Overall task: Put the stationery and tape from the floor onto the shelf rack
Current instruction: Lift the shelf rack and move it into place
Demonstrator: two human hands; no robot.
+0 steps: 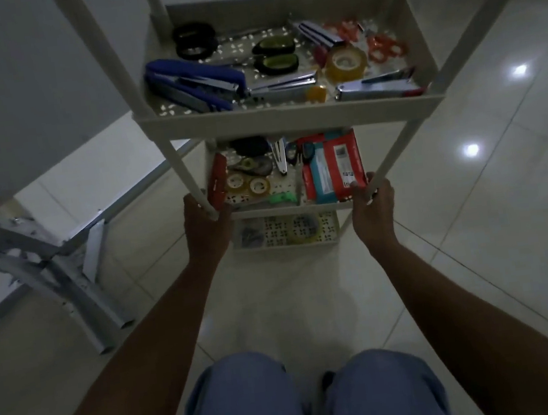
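A white shelf rack (289, 117) stands on the tiled floor in front of me. Its upper tray holds a blue stapler (192, 86), scissors, silver staplers and a clear tape roll (346, 62). The middle tray holds two small tape rolls (249, 183), scissors and red packets (333, 165). A lower tray (286, 231) shows more tape. My left hand (204, 228) grips the rack's front left post at the middle tray. My right hand (372, 207) grips the front right post at the same height.
A grey metal folding frame (47, 255) leans at the left beside a white panel. Glossy floor tiles with light reflections spread to the right. My knees in blue trousers (310, 399) are at the bottom.
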